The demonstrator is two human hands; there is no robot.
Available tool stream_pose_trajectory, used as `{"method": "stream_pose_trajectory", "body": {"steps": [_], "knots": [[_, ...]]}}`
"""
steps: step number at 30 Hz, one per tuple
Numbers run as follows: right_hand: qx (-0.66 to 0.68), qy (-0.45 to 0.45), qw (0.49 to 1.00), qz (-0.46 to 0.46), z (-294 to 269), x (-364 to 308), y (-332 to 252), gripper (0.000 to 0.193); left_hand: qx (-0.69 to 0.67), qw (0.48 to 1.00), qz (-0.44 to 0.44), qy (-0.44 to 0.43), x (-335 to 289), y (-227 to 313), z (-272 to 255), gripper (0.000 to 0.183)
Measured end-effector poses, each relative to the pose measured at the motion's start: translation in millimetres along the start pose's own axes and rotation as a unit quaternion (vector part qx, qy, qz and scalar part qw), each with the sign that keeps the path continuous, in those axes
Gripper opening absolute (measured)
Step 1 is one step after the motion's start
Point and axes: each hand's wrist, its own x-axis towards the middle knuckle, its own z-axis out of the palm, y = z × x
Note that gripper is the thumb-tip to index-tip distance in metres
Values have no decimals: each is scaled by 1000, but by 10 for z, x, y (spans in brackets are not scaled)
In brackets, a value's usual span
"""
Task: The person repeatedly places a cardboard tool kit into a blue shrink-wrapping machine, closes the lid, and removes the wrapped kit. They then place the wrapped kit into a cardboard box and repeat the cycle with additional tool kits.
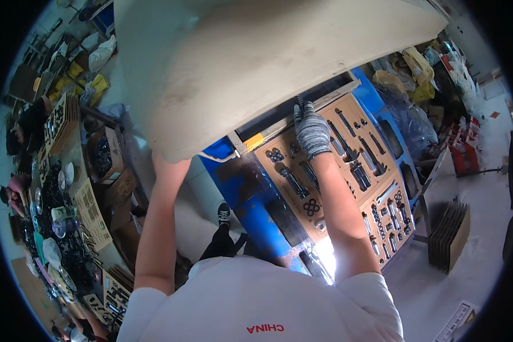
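A large pale beige sheet or panel (302, 51), partly blurred, spreads across the top of the view. My bare left hand reaches up to its lower left corner; the fingers are hidden behind it, and only the wrist shows. My right hand (312, 131), in a grey knit glove, is at the far edge of a brown board (325, 165), its fingers bent over that edge beside a metal frame (268, 128). Dark metal tool parts, including a long-shafted piece (342, 137) and several rings (311, 207), lie in the board's cutouts. The board rests on a blue machine (239, 188).
A second brown board (385, 219) with small parts lies nearer on the right. Brown boards (449, 236) stand stacked on the floor at right. Plastic bags (410, 125) are piled beyond the machine. At left is a cluttered workbench (91, 216) with people beside it.
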Motion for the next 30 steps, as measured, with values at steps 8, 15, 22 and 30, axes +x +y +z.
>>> {"method": "stream_pose_trajectory", "body": {"steps": [8,15,22,30], "knots": [[0,-164,918,-361,-635,-303,41,42,86,992,-97,10,389,-177,463,30],[-194,-99,851,-478,-603,-332,-128,29,80,993,-67,59,428,310,90,38],[-115,-140,885,-428,-826,236,250,30,-304,932,-194,28,382,-142,390,27],[-78,-86,990,-83,-1028,1649,1537,34,117,988,33,96,527,-210,243,25]]}}
